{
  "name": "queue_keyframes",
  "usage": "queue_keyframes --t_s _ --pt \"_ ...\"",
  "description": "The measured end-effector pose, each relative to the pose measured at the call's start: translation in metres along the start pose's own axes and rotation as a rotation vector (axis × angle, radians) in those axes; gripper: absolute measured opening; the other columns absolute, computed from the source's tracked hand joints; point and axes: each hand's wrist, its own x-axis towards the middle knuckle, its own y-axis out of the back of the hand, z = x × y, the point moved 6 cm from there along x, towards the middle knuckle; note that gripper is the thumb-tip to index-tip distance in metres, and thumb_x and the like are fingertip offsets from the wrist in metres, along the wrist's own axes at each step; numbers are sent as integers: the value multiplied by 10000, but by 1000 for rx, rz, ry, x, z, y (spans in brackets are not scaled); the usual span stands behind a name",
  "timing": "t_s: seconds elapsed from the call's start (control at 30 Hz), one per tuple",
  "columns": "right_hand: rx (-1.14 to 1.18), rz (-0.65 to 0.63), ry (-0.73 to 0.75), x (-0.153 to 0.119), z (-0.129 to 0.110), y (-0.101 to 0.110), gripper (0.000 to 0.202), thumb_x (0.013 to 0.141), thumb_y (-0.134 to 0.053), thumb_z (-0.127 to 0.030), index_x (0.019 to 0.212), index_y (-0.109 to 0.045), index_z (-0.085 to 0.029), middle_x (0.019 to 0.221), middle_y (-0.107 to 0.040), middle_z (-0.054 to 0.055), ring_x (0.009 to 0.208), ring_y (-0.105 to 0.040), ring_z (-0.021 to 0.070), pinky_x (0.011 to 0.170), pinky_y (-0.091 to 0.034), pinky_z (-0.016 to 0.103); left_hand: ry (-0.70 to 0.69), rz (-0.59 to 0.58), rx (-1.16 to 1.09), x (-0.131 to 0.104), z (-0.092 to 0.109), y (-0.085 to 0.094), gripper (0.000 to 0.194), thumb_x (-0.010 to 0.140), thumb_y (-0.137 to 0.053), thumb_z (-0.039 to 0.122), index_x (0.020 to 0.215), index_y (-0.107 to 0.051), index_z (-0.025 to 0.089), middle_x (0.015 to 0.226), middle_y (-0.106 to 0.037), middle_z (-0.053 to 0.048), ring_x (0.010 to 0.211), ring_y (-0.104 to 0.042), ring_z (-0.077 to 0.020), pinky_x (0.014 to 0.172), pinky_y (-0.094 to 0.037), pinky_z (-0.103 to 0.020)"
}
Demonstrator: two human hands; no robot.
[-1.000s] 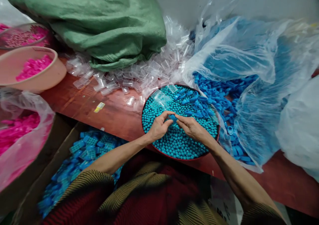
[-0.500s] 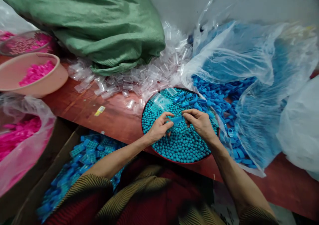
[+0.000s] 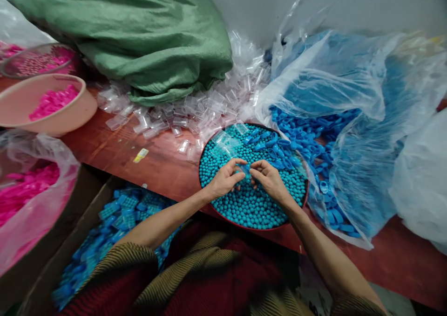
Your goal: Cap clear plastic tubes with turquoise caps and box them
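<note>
My left hand (image 3: 226,180) pinches a small translucent bluish plastic case (image 3: 246,170) between thumb and fingers. From the other side, the curled fingertips of my right hand (image 3: 268,180) close on its right end, which they mostly hide. Both hands are above a round red-rimmed tray (image 3: 213,209) filled with small turquoise balls (image 3: 256,209). Several blue plastic clip-like pieces (image 3: 279,153) lie on the balls behind my right hand. Some clear plastic cases (image 3: 225,143) rest on the balls at the tray's far left.
Loose clear cases (image 3: 209,111) are heaped behind the tray, by a green sack (image 3: 150,41). At right, a plastic bag (image 3: 366,143) spills blue pieces (image 3: 314,134). A pink basin (image 3: 70,111) stands left. Below the table edge, a box (image 3: 70,241) holds blue filled cases (image 3: 125,213).
My right hand has moved left and slightly down, closer to my left hand. Less of the blue piece between them shows now. My left hand has hardly moved.
</note>
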Motion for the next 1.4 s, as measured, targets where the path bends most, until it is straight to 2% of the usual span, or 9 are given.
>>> queue_keyframes --t_s 0.17,0.33,0.5,0.73,0.9,1.1,1.23,1.3,1.4 --pt "-69 150 123 -5 -12 8 358 807 -545 -415 1086 -533 -191 730 -597 -9 566 -553 118 517 -471 256 -24 60 55 -1 0 5 450 808 -535 273 1228 -405 176 696 -500 61 460 -508 -48 411 -367 -153" --pt "-314 122 205 -17 -19 8 248 838 -520 -347 993 -637 -194 744 -615 7 626 -548 128 608 -454 264 -1 76 99 -2 -3 7 487 799 -523 237 1271 -423 174 791 -529 24 497 -508 -49 422 -371 -161" --pt "-303 130 178 -16 -20 9 224 822 -533 -354 889 -655 -178 613 -551 -26 537 -477 108 525 -399 235 -49 59 136 -2 2 3 490 791 -522 208 1275 -450 181 754 -522 27 557 -497 -60 484 -406 -163" --pt "-293 151 195 -16 -23 6 205 827 -520 -345 843 -651 -189 612 -556 -22 533 -471 109 529 -388 237 58 31 29 1 -5 2 632 754 -560 235 1353 -371 164 790 -501 17 494 -506 -63 379 -361 -165" --pt "-304 69 190 -14 -20 6 195 810 -543 -344 798 -666 -192 656 -614 -6 576 -519 123 568 -419 248 99 47 -9 -3 -7 2 635 742 -574 227 1349 -395 167 774 -512 18 474 -501 -58 368 -339 -160" --pt "-412 -29 271 -17 -26 5 184 806 -552 -312 808 -697 -199 665 -652 3 591 -559 133 570 -434 248 58 80 90 -6 -5 -1 384 779 -527 229 1157 -527 167 697 -517 42 427 -441 -39 405 -355 -172" --pt "-466 -109 360 -18 -36 6 177 808 -566 -302 820 -708 -197 725 -676 35 660 -597 155 651 -462 281 6 146 140 -4 -1 -2 293 785 -524 228 1074 -534 174 704 -501 43 452 -420 -35 415 -358 -163" --pt "-375 -139 308 -16 -36 12 166 781 -608 -314 849 -709 -201 803 -686 41 705 -605 160 681 -478 295 4 134 126 -3 0 -2 293 799 -517 242 1087 -509 184 712 -501 45 447 -437 -35 411 -361 -161" --pt "-98 -126 128 -11 -27 20 252 729 -668 -335 942 -690 -201 879 -676 28 656 -595 132 650 -502 293 22 29 101 -2 4 -3 321 815 -512 270 1124 -459 198 689 -486 58 421 -475 -47 388 -352 -162"
